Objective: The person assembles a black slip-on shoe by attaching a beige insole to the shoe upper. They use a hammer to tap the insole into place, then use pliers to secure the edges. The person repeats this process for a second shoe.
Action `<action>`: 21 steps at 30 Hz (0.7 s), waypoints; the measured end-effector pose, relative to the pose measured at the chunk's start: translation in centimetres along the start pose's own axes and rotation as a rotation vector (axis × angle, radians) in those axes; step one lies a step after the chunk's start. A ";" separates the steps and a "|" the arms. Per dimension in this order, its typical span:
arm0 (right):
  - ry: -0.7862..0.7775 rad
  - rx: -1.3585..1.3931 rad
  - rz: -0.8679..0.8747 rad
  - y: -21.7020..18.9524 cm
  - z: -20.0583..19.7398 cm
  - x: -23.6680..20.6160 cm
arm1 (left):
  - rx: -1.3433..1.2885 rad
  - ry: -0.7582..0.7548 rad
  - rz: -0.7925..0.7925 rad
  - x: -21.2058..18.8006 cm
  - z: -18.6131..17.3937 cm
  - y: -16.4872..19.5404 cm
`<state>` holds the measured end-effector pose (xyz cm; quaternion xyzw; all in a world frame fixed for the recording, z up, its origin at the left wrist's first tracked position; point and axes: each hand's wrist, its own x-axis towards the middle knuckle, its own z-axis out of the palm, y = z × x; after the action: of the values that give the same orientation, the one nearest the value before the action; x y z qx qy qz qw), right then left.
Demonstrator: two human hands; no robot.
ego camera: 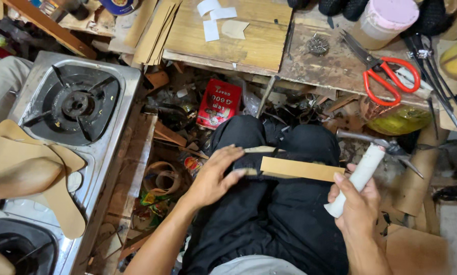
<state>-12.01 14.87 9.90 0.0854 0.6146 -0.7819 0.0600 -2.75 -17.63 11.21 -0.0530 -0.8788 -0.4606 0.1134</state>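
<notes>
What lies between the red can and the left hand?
In the head view, the red can and left hand are separated only by the black-trousered knee and a thin tan strip at the fingertips.
</notes>
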 end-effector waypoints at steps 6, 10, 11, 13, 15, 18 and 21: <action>0.010 0.037 0.058 1.0 1.6 1.1 | -0.509 0.076 -0.348 3.4 3.4 -2.3; 0.027 -0.003 0.079 1.2 2.4 1.6 | -0.649 0.065 -0.375 3.6 4.2 -2.9; 0.027 -0.001 0.080 1.2 2.5 1.7 | -0.677 0.063 -0.380 3.6 4.3 -3.1; 0.029 0.006 0.090 1.3 2.7 1.8 | -0.701 0.066 -0.391 3.5 4.6 -3.2; 0.033 0.015 0.103 1.5 2.7 2.1 | -0.697 0.076 -0.397 3.5 4.7 -3.4; 0.040 0.031 0.139 1.8 2.6 2.5 | -0.638 0.095 -0.379 3.5 4.7 -3.3; 0.010 0.035 0.124 2.2 2.4 2.9 | -0.626 0.095 -0.408 3.6 4.6 -3.1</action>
<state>-14.58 12.00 7.74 0.1283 0.5945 -0.7870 0.1038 -7.58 -15.66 7.07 0.1123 -0.6815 -0.7221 0.0383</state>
